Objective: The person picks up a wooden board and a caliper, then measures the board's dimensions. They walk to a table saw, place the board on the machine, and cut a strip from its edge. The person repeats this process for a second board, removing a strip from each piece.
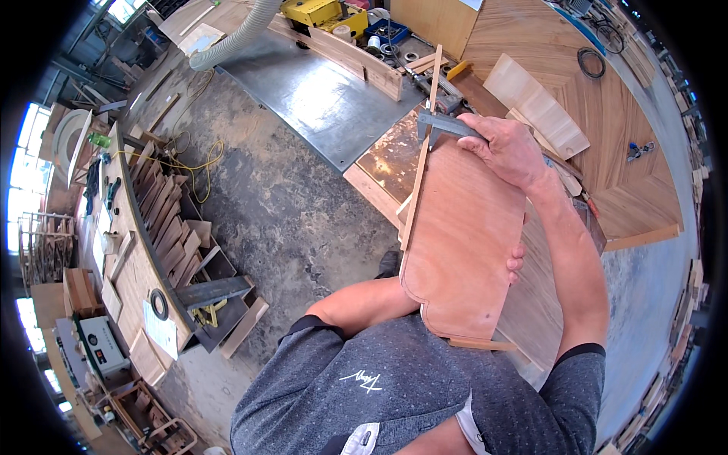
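The work appears to be at a measuring step. The right hand (506, 148) is closed around a metal caliper (453, 126), whose jaws stand at a thin wooden strip (418, 193); if they press on it, I cannot tell. The left hand (516, 262) is mostly hidden under the wooden board (470, 227), but its bent fingers grip the right edge. The board lies on the near side of the right hand. Its rounded outline looks already shaped, and the strip lies along its left edge; whether it is fixed, and the reading completed, is not visible.
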{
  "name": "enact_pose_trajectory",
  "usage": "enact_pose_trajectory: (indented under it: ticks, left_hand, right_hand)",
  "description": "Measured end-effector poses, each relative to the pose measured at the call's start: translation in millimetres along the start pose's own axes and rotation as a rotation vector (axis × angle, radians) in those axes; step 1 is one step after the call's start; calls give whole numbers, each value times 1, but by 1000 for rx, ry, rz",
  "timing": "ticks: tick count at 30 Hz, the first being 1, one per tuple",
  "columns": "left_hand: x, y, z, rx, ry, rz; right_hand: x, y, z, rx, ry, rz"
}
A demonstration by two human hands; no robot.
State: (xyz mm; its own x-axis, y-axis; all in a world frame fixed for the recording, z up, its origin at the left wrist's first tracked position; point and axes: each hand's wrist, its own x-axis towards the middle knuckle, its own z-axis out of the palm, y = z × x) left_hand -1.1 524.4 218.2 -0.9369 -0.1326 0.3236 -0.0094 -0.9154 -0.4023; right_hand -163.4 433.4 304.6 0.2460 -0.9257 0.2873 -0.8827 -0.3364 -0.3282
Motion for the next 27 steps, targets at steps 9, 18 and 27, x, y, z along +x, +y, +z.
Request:
enact_pose_trajectory:
  ticks: [9,18,27]
  left_hand:
    - [-8,0,7,46,43,44]
    - [-11,2,8,93,153,11]
    - [-15,2,-23,71,245,-103]
  right_hand:
    - [5,-5,6,16,-22,21]
    - [-8,8,19,1,-33,76]
    - [-30,12,44,424,23,275]
